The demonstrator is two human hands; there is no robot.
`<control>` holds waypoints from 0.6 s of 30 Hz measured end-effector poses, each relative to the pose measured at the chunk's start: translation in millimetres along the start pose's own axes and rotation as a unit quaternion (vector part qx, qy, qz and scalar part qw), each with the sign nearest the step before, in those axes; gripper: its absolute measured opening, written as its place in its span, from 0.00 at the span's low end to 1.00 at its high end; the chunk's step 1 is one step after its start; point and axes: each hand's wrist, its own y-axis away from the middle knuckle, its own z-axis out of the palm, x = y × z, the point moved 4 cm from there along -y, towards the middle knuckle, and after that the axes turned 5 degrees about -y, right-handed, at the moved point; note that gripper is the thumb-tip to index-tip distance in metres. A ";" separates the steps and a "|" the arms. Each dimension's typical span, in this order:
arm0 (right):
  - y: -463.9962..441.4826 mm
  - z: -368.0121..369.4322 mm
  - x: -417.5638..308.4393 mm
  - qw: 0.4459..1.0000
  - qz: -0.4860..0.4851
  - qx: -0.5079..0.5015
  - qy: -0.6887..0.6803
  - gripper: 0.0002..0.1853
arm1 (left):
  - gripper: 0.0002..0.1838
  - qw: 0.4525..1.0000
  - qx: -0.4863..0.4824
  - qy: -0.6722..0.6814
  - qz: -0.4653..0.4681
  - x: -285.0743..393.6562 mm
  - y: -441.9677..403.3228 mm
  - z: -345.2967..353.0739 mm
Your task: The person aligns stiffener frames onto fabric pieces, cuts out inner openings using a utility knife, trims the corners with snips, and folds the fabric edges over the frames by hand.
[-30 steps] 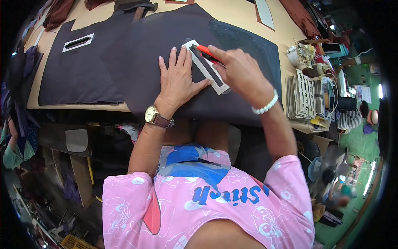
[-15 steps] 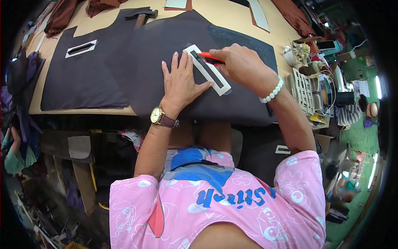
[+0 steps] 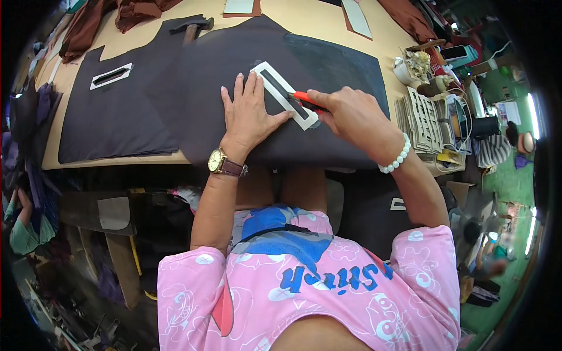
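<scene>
Since half a second ago the cutter (image 3: 308, 99) has come down the slot of the white frame (image 3: 277, 95) – its blade end was near the far end, now about midway; the right hand (image 3: 362, 120) has shifted with it, fingers closed round the red-and-black handle, index finger laid along the top; the left hand (image 3: 246, 114) stays flat with fingers spread, gripping nothing, fingertips by the frame's far end and thumb by its near end; the frame lies aslant on the dark cloth (image 3: 196, 117), which is spread over the pale table (image 3: 304, 17). Around: a second bordered patch (image 3: 110, 81) on the cloth to the left; a hammer (image 3: 191, 29) at the cloth's far edge, well apart from the cutting; brown fabric (image 3: 82, 35) beyond; a stack of pale slotted pieces (image 3: 422, 120) and a white pot (image 3: 401, 71) to the right, the stack near the right forearm. Hard to make out – the blade's very tip, against dark cloth; most of the right fingers, curled under the hand; a pale-edged piece (image 3: 398, 204) below the table, partly behind the right arm; clutter at both sides, bent and cut off by the lens's dark rim.
</scene>
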 end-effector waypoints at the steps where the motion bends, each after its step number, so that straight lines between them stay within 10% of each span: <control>1: 4.6 0.5 1.8 1.000 0.011 -0.010 -0.001 0.16 | 0.51 1.000 -0.001 0.000 0.000 0.2 0.2 -0.3; 18: 51.0 11.4 14.6 0.998 -0.005 0.032 -0.049 0.20 | 0.48 0.999 0.025 0.017 0.031 -3.9 -6.1 -15.4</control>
